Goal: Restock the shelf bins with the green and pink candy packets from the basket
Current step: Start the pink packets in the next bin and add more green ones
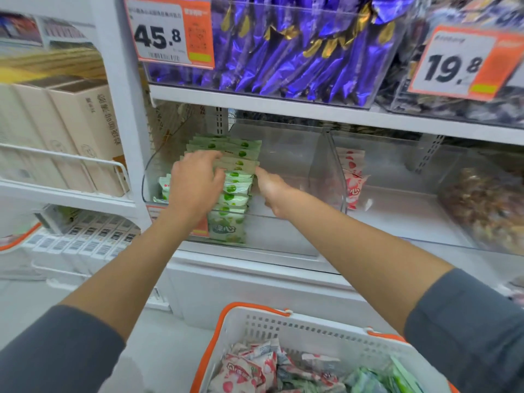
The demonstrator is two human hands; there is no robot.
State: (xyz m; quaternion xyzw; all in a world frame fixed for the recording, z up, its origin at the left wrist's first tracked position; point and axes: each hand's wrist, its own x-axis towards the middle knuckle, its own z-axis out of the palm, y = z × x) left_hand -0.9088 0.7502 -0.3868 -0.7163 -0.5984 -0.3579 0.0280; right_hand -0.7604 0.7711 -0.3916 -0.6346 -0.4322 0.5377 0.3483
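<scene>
A row of green candy packets [235, 191] stands on edge in the left clear shelf bin [286, 222]. My left hand [195, 182] lies over the left side of the row, fingers curled on the packets. My right hand [272, 191] presses the row's right side, fingers hidden behind the packets. A few pink candy packets [353, 180] stand in the neighbouring clear bin [397, 171] to the right. Below, the white basket [312, 327] with orange handles holds pink packets [246, 370] and green packets [377, 378] mixed together.
Above is a bin of purple packets [297, 52] with orange price tags [170, 32]. Beige boxes [71, 131] fill the left shelf unit. A clear bin of brown snacks [487, 205] sits at the right. A clear divider [331, 165] separates the green and pink bins.
</scene>
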